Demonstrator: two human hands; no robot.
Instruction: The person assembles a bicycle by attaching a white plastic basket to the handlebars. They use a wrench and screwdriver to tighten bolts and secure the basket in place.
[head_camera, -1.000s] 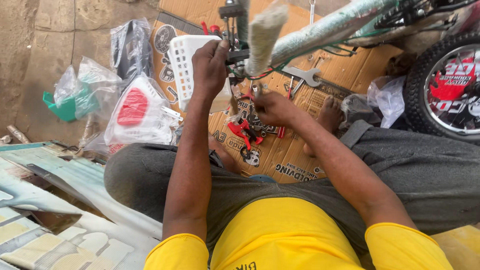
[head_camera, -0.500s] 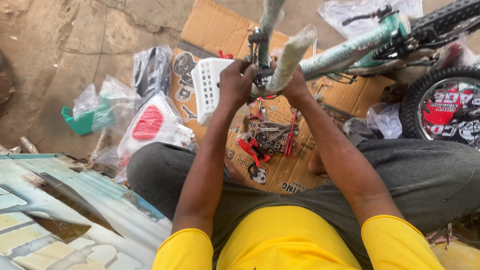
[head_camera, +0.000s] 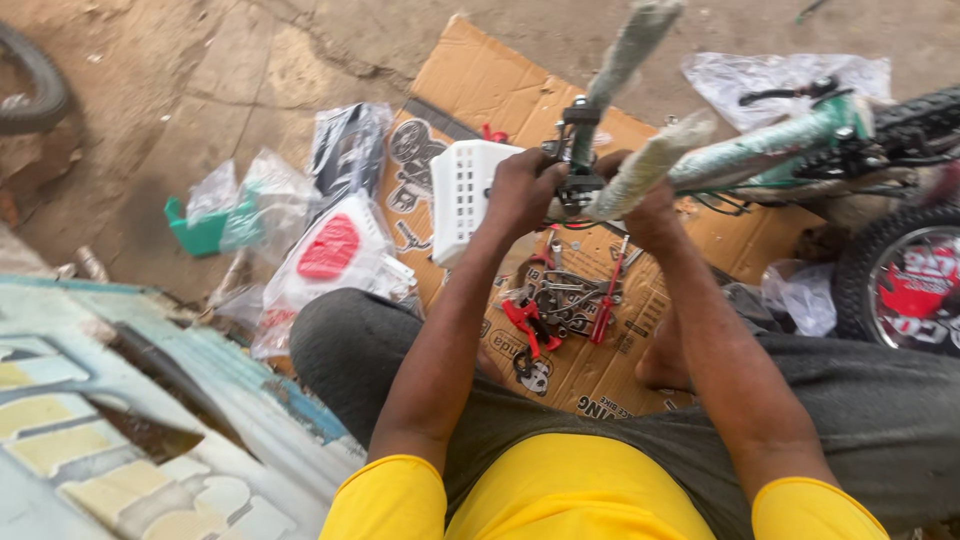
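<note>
1. Wrapped bicycle fork (head_camera: 625, 65) sits mid-scene above the cardboard (head_camera: 480, 70), long axis running up and far; the green frame (head_camera: 770, 150) extends right.
2. Left hand (head_camera: 520, 190) clamps the black headset (head_camera: 580, 180); right hand (head_camera: 650, 210) grips the wrapped frame tube.
3. White basket (head_camera: 455, 195) just left; red-handled tools (head_camera: 560, 305) nearer.

Both arms outstretched — left hand (head_camera: 522, 190), right hand (head_camera: 650, 212) clenched.
</note>
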